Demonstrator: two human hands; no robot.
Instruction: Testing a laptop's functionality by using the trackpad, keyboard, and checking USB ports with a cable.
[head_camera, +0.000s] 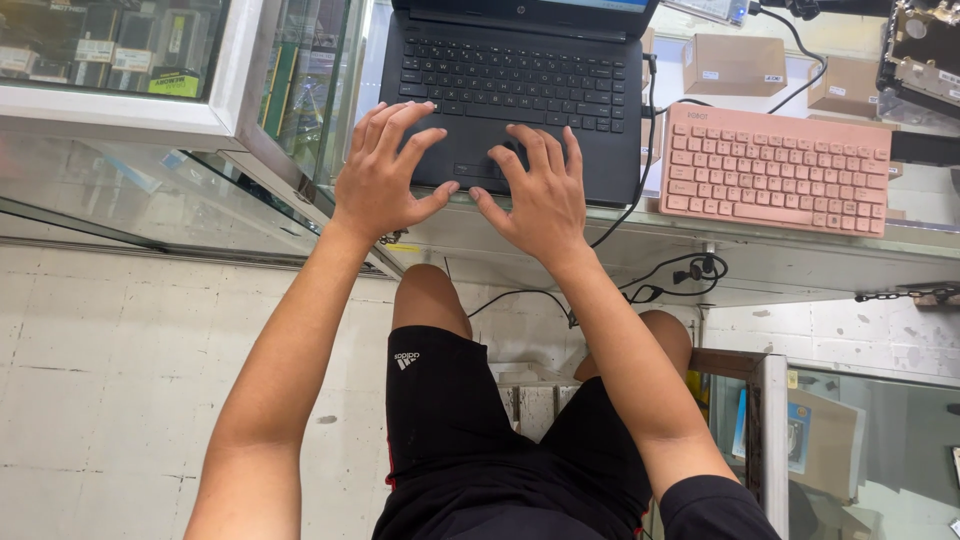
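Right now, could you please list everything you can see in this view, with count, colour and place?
laptop: one, black, open on the glass counter, under both hands
keyboard: one, pink, on the counter right of the laptop
cardboard boxes: at least two, brown, behind the keyboard
cables: several, black, hanging below the counter edge
glass counter: one, clear, goods inside too blurred to tell
display cabinet: one, glass, lower right, holding packaged goods
floor tiles: pale, worn, left
shorts: one pair, black
left hand: open, fingers spread on the laptop's palm rest
right hand: open, over the touchpad
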